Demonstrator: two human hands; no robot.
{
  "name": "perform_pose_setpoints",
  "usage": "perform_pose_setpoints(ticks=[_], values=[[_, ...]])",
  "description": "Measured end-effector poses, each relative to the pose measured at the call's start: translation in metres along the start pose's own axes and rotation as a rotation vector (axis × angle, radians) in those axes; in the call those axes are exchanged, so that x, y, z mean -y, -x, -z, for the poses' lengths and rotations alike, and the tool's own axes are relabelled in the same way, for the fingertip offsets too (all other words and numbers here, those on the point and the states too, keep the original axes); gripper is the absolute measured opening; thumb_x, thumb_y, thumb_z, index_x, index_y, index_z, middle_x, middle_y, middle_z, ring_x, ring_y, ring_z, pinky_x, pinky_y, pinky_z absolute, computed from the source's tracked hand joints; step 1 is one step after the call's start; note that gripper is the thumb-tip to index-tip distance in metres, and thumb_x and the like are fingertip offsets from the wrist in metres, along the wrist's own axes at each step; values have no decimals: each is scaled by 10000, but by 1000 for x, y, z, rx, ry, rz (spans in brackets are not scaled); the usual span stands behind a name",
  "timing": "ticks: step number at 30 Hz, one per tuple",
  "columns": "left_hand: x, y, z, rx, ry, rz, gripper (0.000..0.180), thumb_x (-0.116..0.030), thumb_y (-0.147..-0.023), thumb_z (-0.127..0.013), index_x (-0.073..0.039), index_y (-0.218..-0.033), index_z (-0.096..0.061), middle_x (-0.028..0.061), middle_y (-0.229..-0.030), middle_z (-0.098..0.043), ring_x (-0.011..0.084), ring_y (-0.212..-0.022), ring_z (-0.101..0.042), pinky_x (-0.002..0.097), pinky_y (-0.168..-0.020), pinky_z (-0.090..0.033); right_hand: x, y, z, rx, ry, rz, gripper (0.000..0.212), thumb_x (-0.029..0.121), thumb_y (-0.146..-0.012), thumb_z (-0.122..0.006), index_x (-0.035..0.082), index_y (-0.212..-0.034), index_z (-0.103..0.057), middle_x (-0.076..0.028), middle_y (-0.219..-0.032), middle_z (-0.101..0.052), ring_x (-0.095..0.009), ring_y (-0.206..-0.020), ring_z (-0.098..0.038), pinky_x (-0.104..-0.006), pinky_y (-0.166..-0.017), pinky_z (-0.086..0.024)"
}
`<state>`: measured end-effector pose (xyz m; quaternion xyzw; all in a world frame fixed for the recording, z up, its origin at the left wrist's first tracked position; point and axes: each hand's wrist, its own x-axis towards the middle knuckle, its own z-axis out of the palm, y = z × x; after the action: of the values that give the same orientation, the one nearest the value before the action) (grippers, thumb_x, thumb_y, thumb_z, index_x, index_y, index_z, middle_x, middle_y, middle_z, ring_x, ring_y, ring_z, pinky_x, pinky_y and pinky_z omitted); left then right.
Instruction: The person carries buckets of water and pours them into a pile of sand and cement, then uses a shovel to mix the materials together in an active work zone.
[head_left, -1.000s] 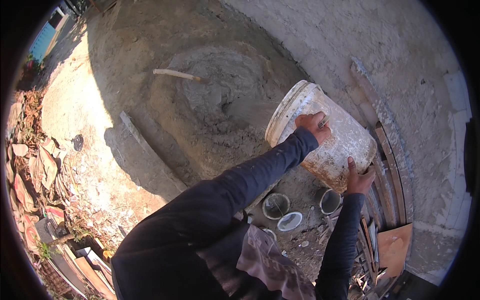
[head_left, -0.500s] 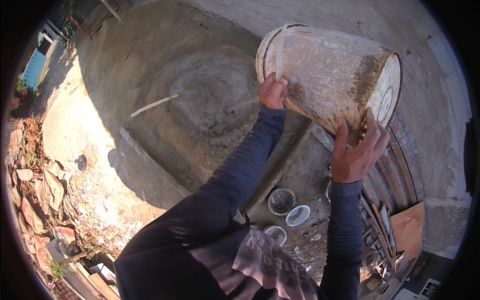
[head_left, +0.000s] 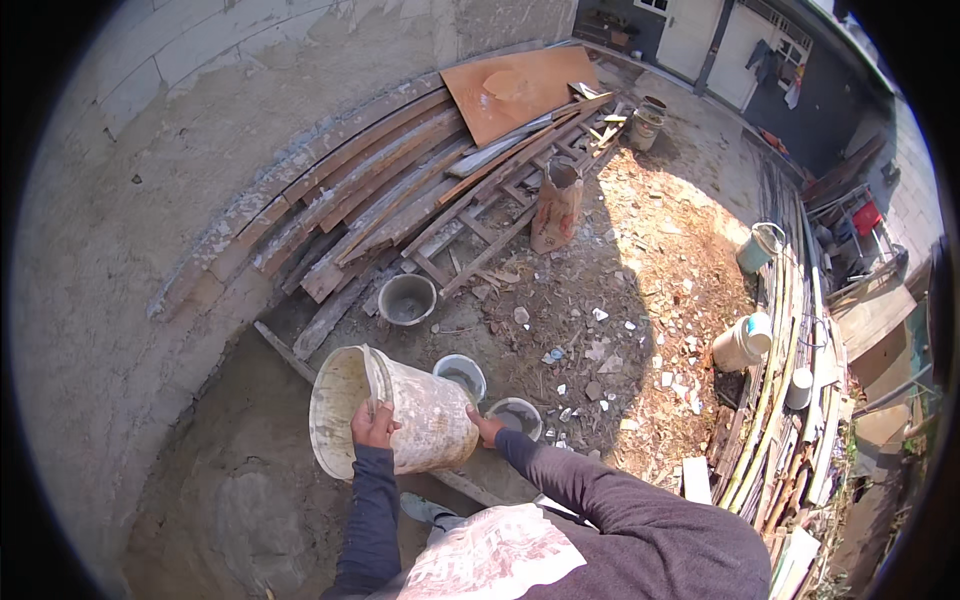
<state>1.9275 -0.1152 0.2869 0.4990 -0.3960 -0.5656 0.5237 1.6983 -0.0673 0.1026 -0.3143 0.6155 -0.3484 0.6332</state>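
A large dirty white bucket (head_left: 425,415), crusted with dried cement, is held on its side in the air. Its wide mouth faces left, and its pale inside shows residue. My left hand (head_left: 374,424) is closed at the rim, around the strap-like handle. At the base end, my right hand (head_left: 487,427) grips the bottom edge; some of its fingers are hidden behind the bucket. Just beyond, on the ground, are a pale small bucket (head_left: 462,371), another small bucket (head_left: 517,415) near my right hand, and a grey one (head_left: 407,299) farther off.
Long boards (head_left: 390,190) and a wooden ladder (head_left: 478,228) lie along the wall, with an orange-brown panel (head_left: 515,90) on top. Beyond stands a paper sack (head_left: 557,210). Bamboo poles (head_left: 770,440) and more buckets (head_left: 743,342) line the right. Wet mortar (head_left: 250,510) lies lower left.
My view has swung to the right, from the mortar patch toward the boards and yard. The bucket has come round with both hands and is lower. My right hand now grips its base more closely.
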Motion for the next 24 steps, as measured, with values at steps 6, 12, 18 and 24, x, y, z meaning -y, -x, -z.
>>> perform_pose_setpoints(ticks=[6,12,18,24], values=[[78,75,-323,592,-85,582,267,-369,-880,-597,-141,-789,-491,-54,-557,-339,77,-437,-341,269,-422,-307,-24,185,230,-831,85,237,669,592,-927,-405,-2,-1209,-532,-253,-1228,-531,-372,-1178,-491,-410,-997,-376],[144,151,-585,1312,-31,351,418,-457,-923,-543,-68,-1075,-514,126,-1043,-636,201,-1001,-594,351,-806,-489,7,260,388,-787,-83,305,415,354,-937,-545,5,-1162,-529,-118,-991,-592,-214,-902,-572,-318,-776,-445],[223,69,-700,1468,-1005,-133,701,-598,-795,-604,-201,-1359,-478,180,-1297,-537,334,-1252,-449,420,-1051,-337,-1,228,588,-1384,-69,401,199,113,-898,-605,22,-1066,-548,-6,-807,-566,-80,-688,-498,-248,-614,-419],[334,-72,-660,1405,-1513,458,923,-692,-739,-593,-59,-1388,-417,208,-1376,-464,343,-1296,-421,391,-1085,-302,-43,202,836,-1416,-260,143,214,179,-879,-648,-7,-984,-642,41,-742,-560,-40,-651,-472,-206,-560,-372]])
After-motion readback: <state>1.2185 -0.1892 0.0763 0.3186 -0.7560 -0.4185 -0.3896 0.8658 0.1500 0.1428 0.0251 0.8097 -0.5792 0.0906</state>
